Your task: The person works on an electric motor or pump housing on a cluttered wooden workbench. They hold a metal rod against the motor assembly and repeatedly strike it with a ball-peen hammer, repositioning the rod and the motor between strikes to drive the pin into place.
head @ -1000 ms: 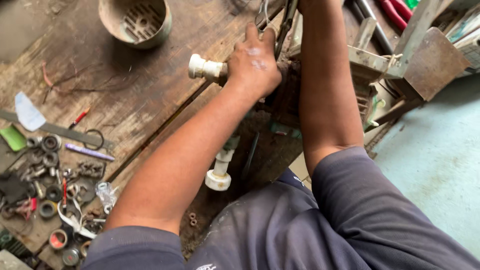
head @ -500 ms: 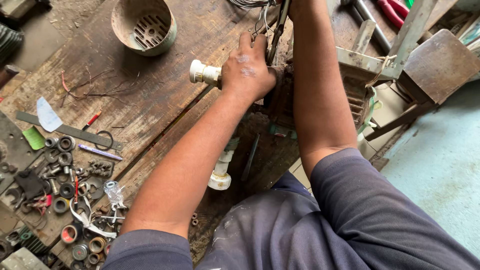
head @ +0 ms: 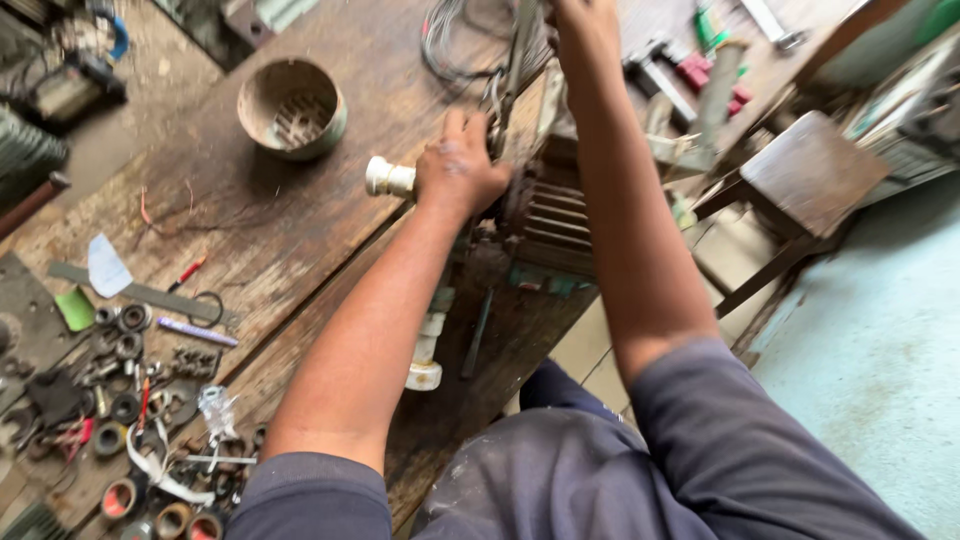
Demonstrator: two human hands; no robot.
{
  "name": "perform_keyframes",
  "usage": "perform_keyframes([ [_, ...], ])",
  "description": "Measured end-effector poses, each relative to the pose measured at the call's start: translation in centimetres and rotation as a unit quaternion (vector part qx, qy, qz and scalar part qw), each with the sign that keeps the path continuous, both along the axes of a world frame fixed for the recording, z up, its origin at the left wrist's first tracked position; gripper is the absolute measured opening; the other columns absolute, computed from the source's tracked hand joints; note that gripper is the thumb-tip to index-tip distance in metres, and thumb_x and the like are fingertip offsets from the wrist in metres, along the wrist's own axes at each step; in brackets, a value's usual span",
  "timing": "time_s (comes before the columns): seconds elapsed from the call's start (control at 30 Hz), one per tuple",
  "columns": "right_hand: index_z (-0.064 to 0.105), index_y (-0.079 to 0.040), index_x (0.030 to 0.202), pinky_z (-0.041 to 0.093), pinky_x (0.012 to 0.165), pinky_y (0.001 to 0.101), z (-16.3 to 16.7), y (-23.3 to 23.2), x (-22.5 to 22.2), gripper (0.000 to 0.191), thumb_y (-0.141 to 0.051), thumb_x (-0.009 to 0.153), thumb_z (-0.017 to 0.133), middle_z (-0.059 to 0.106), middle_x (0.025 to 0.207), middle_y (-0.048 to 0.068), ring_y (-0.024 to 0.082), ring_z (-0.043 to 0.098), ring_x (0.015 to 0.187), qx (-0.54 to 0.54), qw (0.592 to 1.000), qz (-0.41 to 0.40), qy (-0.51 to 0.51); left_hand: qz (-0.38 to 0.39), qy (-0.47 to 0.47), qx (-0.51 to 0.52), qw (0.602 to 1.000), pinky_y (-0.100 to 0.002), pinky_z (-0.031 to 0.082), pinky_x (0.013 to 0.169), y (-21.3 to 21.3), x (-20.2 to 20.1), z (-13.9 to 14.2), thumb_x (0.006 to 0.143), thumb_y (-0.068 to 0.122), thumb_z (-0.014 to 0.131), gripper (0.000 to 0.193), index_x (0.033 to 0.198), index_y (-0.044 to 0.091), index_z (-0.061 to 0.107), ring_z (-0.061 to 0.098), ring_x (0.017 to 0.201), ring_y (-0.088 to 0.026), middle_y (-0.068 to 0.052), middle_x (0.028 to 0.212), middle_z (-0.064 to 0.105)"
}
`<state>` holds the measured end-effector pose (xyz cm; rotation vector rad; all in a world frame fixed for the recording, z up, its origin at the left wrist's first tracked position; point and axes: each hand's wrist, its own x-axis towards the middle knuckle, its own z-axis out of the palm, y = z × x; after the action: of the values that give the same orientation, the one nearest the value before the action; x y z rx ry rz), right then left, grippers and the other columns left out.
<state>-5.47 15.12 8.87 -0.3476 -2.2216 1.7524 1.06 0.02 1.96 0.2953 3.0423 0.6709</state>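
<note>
White pipe fitting (head: 390,178) lies sideways beside grimy finned motor (head: 555,225).

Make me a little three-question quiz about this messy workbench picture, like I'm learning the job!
1. True or false: the left hand rests on the rusty ribbed motor, beside the white pipe fitting.
2. Where is the round metal fan cover?
A. on the wooden stool
B. on the wooden workbench, beyond the left hand
C. on the floor
3. Fill in: the right hand reaches up at the top edge of the picture, near a bundle of ____.

Key: 1 true. 2 B; the workbench carries it, and the stool is bare. 3 wires.
</note>
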Motion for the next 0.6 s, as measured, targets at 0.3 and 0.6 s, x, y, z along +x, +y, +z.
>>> perform_keyframes([
  [0.3,0.062,0.000,0.128,0.058,0.090,0.0368,-4.8,15.6,15.3,0.046,-0.021,0.091,0.079,0.067,0.120,0.013,0.021,0.066,0.111,0.188,0.974,0.090,0.093,0.002,0.020,-0.011,1.000,-0.053,0.051,0.093,0.8,0.4,1.7,0.076,0.056,0.073,0.080,0.139,0.013,0.052,0.061,0.115,-0.041,-0.015,0.133,0.054],
  [0.6,0.055,-0.004,0.133,0.055,0.088,0.0404,-9.3,25.5,10.0,0.057,-0.027,0.086,0.078,0.062,0.123,0.015,0.027,0.064,0.109,0.132,0.989,0.064,0.026,-0.007,0.057,0.026,0.998,-0.046,0.049,0.100,2.9,-1.3,0.3,0.075,0.055,0.077,0.075,0.134,0.011,0.064,0.062,0.119,-0.036,-0.016,0.130,0.062],
])
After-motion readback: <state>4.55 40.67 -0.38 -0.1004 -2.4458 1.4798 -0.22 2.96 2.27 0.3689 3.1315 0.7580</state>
